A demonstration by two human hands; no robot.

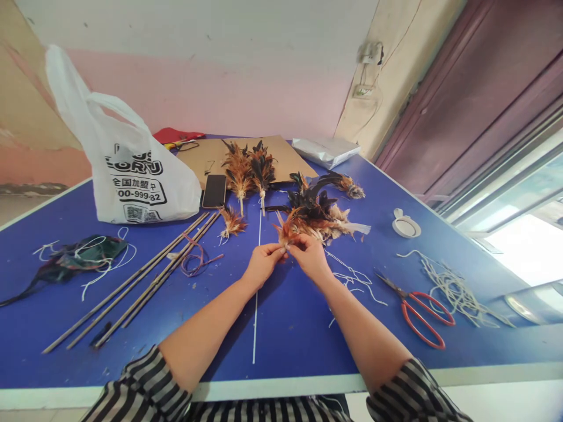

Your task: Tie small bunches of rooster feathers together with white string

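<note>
Both hands meet over the middle of the blue table, pinching the base of a small bunch of orange-brown feathers (287, 227). My left hand (265, 262) is closed at the bunch's lower end, thumb and forefinger together. My right hand (309, 253) pinches the same spot from the right. Just behind lies a loose pile of dark and brown feathers (323, 208), partly hidden by the bunch. A small tied feather bunch (232, 223) rests left of my hands. Farther back, two feather bundles bound to short sticks (241, 173) (263, 170) lie side by side.
Red-handled scissors (424, 316), a tangle of string (457, 290) and a tape roll (405, 226) lie on the right. Thin sticks (145, 275), a phone (214, 191) and a white plastic bag (141, 176) are on the left. Cardboard (290, 153) lies at the back.
</note>
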